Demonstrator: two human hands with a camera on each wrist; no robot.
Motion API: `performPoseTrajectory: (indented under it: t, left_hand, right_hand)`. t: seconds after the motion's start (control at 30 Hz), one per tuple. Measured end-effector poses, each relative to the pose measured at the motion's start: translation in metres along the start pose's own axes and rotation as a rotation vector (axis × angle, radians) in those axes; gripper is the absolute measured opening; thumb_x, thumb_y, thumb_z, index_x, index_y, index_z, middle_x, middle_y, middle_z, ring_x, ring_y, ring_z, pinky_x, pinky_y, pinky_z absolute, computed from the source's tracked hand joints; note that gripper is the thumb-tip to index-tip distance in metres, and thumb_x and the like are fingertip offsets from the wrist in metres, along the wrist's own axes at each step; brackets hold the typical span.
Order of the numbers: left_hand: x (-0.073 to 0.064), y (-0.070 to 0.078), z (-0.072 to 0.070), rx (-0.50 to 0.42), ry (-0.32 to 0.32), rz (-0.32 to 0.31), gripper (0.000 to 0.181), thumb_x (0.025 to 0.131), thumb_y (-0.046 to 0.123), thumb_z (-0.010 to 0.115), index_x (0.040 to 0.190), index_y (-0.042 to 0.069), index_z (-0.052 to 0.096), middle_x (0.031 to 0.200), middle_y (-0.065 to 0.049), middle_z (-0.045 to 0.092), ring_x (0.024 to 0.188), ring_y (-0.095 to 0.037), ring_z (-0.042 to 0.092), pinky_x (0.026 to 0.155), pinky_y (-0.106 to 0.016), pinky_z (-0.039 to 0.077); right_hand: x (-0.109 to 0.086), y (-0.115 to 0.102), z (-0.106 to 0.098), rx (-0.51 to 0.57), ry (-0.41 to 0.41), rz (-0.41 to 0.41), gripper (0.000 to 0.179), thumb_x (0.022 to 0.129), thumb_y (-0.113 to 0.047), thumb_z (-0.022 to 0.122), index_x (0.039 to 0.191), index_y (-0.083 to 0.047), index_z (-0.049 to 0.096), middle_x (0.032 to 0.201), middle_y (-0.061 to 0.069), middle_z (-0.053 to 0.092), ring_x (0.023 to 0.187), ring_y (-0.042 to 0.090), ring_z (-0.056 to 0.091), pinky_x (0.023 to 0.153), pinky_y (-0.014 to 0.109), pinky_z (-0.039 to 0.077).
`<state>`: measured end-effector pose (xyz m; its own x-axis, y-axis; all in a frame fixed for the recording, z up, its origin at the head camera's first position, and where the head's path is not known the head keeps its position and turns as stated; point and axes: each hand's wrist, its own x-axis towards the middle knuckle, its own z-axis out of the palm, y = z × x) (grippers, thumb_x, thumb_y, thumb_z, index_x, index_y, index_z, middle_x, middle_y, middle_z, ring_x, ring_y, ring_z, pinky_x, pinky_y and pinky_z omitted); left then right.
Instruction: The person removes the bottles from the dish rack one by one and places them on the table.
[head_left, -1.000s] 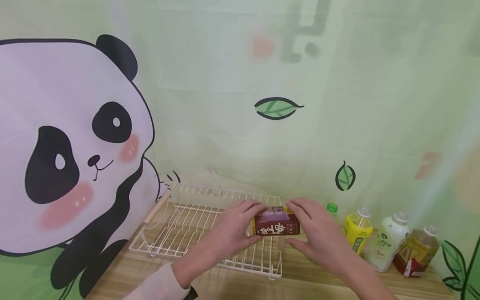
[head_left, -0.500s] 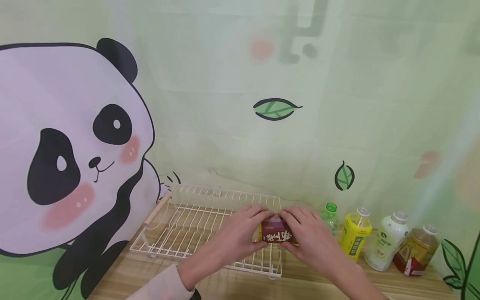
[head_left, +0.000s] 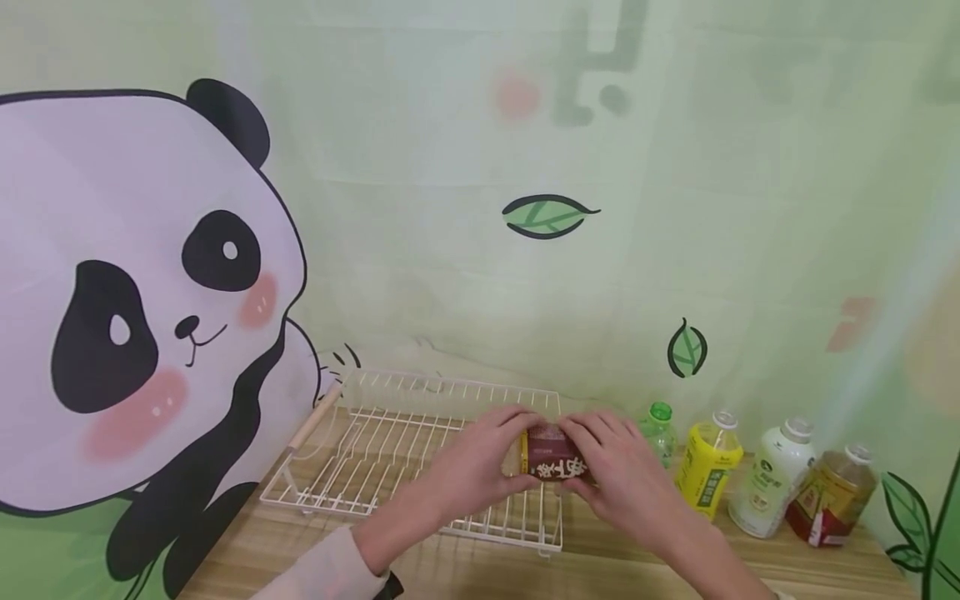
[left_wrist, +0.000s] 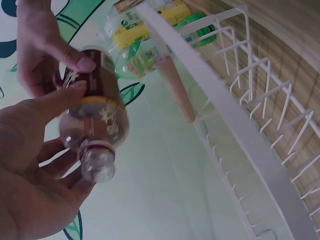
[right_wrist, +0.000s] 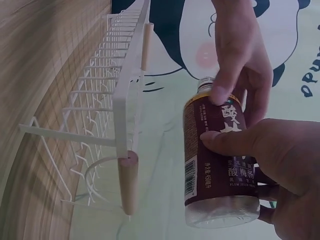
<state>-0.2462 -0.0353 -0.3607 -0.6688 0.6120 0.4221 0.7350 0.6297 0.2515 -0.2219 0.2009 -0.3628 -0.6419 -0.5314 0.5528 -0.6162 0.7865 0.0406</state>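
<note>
A plum juice bottle [head_left: 553, 454] with a dark maroon label lies sideways between both hands, above the right part of a white wire rack [head_left: 420, 527]. My left hand [head_left: 472, 458] holds it near the neck end, thumb on the label and fingers behind. At the base end my right hand [head_left: 622, 475] grips it, covering that end in the head view. The right wrist view shows the bottle's clear base and both thumbs [right_wrist: 220, 140] pressing the label. In the left wrist view the clear neck of the bottle [left_wrist: 97, 162] shows no cap.
On the right of the wooden table [head_left: 637, 575] stand a green bottle [head_left: 658, 437], a yellow-labelled bottle [head_left: 708, 467], a white bottle [head_left: 772, 479] and a brown-red bottle [head_left: 831, 500]. The rack has a wooden handle [head_left: 315, 421]. A panda-print cloth [head_left: 420, 250] hangs behind.
My right hand has come in leftward against the bottle; its thumb, earlier apart, now presses the label and hides the base end. The bottle has dropped slightly and shifted right.
</note>
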Motion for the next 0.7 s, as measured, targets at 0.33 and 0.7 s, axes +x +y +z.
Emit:
performPoseTrajectory:
  t: [0.33, 0.7]
  left_hand:
    - [-0.018, -0.030, -0.013, -0.192, -0.023, -0.187, 0.093, 0.087, 0.047, 0.086, 0.161, 0.012, 0.042, 0.164, -0.010, 0.044, 0.148, -0.034, 0.044, 0.120, -0.055, 0.039]
    - [-0.059, -0.059, 0.007, -0.212, -0.123, -0.209, 0.085, 0.085, 0.056, 0.084, 0.153, 0.015, 0.054, 0.154, -0.007, 0.055, 0.140, -0.033, 0.053, 0.114, -0.057, 0.046]
  right_hand:
    - [-0.011, 0.019, 0.012, 0.155, 0.003, 0.154, 0.077, 0.078, -0.019, 0.097, 0.143, -0.003, 0.059, 0.136, 0.014, 0.063, 0.122, 0.034, 0.062, 0.102, 0.058, 0.055]
    - [-0.030, 0.032, 0.049, 0.376, 0.060, 0.390, 0.070, 0.083, -0.012, 0.092, 0.142, -0.002, 0.055, 0.130, 0.017, 0.061, 0.118, 0.039, 0.063, 0.098, 0.063, 0.056]
